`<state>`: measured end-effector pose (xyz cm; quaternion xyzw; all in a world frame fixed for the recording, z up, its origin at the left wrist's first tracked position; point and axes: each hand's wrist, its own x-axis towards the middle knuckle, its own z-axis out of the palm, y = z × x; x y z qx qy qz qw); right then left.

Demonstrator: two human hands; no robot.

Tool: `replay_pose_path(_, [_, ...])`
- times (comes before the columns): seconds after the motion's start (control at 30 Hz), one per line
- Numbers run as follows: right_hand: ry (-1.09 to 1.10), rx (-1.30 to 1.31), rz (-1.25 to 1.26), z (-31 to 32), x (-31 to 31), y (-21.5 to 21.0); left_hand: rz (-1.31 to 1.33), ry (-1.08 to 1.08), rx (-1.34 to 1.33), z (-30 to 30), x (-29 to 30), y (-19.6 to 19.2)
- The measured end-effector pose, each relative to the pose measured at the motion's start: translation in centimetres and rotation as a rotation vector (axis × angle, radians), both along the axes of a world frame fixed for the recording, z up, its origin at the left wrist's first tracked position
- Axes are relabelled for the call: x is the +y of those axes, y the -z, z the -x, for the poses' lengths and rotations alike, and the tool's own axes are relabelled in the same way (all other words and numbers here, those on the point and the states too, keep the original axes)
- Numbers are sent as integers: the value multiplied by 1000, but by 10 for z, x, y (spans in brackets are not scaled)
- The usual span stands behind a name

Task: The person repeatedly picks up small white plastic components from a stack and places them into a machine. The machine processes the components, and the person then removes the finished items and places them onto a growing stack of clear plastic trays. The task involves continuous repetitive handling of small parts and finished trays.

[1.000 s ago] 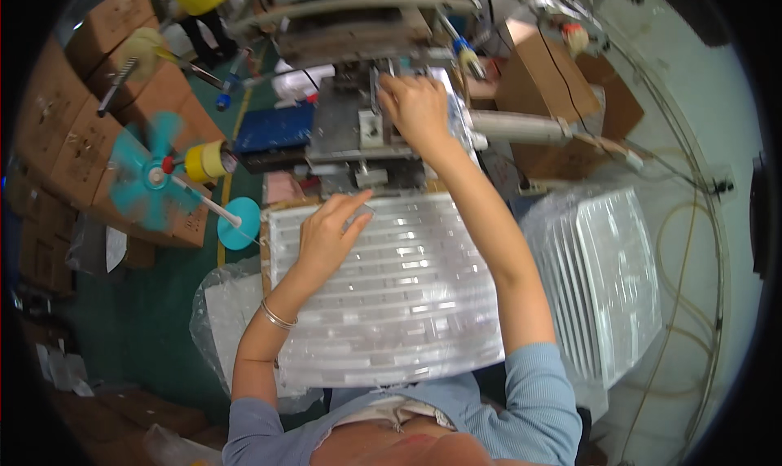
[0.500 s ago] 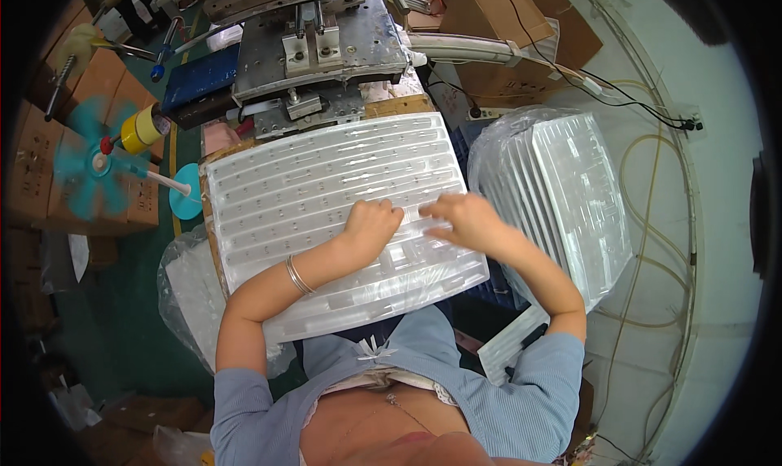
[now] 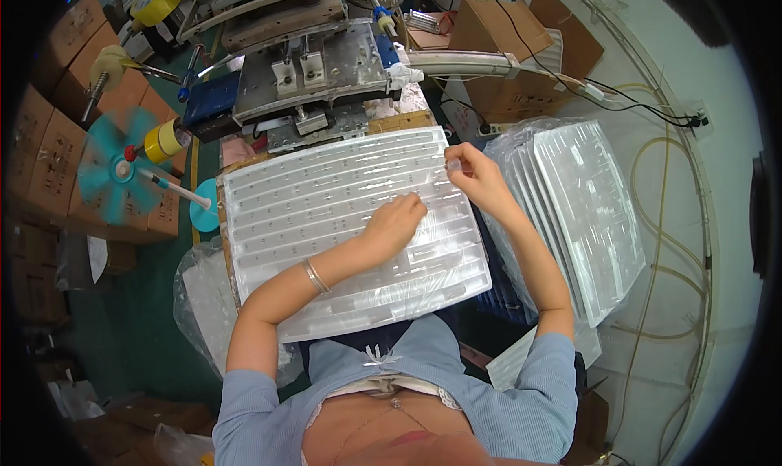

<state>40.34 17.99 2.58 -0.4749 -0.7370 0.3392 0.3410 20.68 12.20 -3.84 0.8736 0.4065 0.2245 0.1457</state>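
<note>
Item: clear plastic tray, ribbed into rows, lying flat across the person's lap against the near edge of the tabletop.

Left hand: fingers curled, resting mid-tray; moved slightly toward the right edge since half a second ago.

Right hand: pinching a small clear piece at the tray's far right corner; a second ago it was up at the metal press.

Judgement: machine work paused, handling now at the tray.

Adjacent: bagged stack of trays, right; teal fan, left.
</note>
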Motion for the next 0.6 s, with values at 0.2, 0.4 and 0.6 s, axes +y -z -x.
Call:
replay_pose_path(0.2, [131, 341, 87, -6, 16, 7, 3, 15, 140, 11, -9, -4])
replay_pose_path(0.4, [181, 340, 100, -26, 21, 8, 8, -222, -232, 82, 14, -34])
replay_pose_path(0.6, [115, 452, 145, 11, 37, -22, -740, -834, -92, 124, 95, -114])
